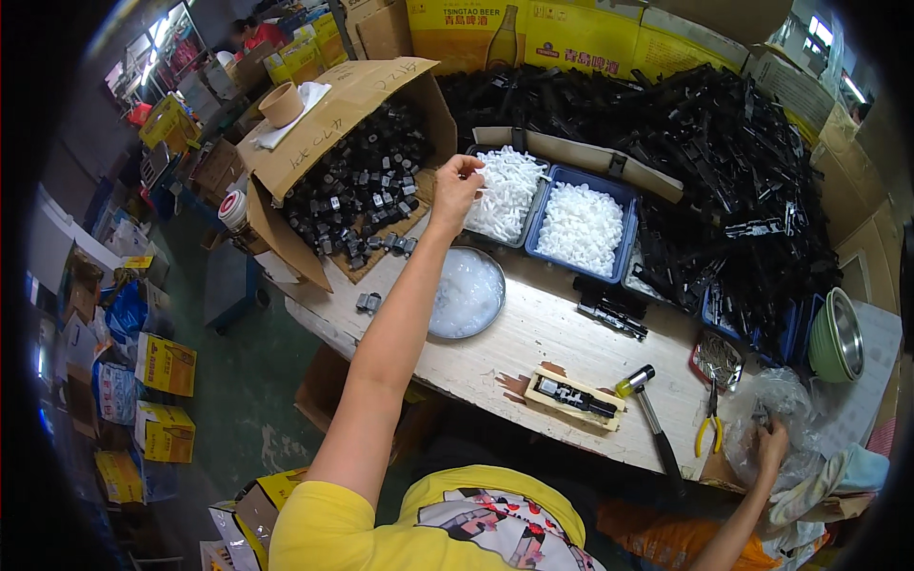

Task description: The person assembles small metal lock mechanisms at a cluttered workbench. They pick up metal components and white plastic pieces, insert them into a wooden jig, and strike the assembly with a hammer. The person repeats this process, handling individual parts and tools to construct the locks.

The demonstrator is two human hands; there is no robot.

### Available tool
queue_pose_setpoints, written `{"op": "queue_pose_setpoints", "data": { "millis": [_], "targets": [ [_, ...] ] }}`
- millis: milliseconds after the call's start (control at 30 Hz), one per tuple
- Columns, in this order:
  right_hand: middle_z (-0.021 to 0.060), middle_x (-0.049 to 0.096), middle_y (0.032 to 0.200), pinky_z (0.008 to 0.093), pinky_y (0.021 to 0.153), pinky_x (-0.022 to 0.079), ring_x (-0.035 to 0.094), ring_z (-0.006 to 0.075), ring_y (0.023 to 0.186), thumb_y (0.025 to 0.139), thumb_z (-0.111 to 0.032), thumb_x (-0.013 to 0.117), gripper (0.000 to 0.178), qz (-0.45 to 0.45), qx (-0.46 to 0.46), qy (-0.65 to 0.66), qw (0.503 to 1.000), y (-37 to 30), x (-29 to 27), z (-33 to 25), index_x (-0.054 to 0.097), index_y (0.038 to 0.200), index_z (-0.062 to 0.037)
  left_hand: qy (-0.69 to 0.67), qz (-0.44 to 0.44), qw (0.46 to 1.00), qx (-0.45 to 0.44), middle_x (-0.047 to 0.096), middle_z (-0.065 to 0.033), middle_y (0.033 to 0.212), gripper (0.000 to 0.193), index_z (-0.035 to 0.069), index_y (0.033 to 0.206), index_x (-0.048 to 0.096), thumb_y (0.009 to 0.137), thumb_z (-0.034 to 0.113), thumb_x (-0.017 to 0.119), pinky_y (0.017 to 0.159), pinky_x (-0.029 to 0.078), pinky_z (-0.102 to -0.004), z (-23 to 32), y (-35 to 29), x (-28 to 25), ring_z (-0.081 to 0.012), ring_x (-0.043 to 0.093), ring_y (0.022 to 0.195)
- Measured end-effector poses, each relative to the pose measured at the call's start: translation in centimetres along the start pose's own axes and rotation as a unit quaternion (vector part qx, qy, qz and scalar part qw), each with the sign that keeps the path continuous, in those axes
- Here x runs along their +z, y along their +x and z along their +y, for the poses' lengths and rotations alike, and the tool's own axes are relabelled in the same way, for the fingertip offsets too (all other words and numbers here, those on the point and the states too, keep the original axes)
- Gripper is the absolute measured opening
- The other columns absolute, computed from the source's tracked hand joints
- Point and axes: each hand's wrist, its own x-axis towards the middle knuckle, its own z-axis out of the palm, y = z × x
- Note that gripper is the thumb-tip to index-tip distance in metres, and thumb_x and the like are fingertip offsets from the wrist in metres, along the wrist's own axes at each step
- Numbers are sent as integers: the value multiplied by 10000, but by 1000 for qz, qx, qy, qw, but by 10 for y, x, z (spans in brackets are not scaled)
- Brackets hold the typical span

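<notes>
Left hand [457, 198] at near-left edge of white pegs [511, 195]; pegs just right of its bunched fingers, far nearer than to right hand [772, 443]. Can't tell if a peg is pinched. Right fingers at clear bag [795, 395], grip unclear. Black part [574, 394] in wooden block [571, 416] on worktop [476, 366], between hands, long axis slanting left-far to right-near.

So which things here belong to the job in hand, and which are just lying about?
Likely in the job:
white pegs, at the left grip
clear plastic bag, at the right grip
wooden holder with a black part
hammer

Probably just lying about:
brown tape roll
green bowl
cloth
yellow box, far left
</notes>
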Motion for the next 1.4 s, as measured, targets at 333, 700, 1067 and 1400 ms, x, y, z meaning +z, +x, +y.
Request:
{"op": "queue_pose_setpoints", "data": {
  "millis": [333,700,1067,1400],
  "targets": [
    [290,570,978,452,746,414,526,454,942,915,-217,420,312,29,-5,9,1000,10,19,36,545,1058,31,-23,-52,998,12,494,-32,762,193,30,1001,487,819,-31,469,465,476,-241,36,-51,-29,-94,567,638],
    [264,584,999,427,756,432,554,425,929,902,-185,466,298,112,-94,18,989,3,24,12,543,1098,27,432,-106,893,69,605,-136,707,104,-27,754,604,701,39,664,600,448,-355,30,-123,-109,-272,588,650],
    [244,598,970,408,742,441,577,392,880,898,-168,479,279,139,-122,16,983,-14,19,24,555,1080,30,518,-113,840,118,570,-169,792,36,-4,736,617,701,6,623,671,451,-419,5,-112,-108,-348,573,765],
    [196,620,990,371,824,431,569,344,961,906,-168,485,299,184,-124,104,970,-46,-1,-35,560,1095,52,449,-89,884,100,591,-156,776,75,-6,745,636,670,-8,640,618,464,-393,7,-114,-111,-327,587,690]
  ]
}}
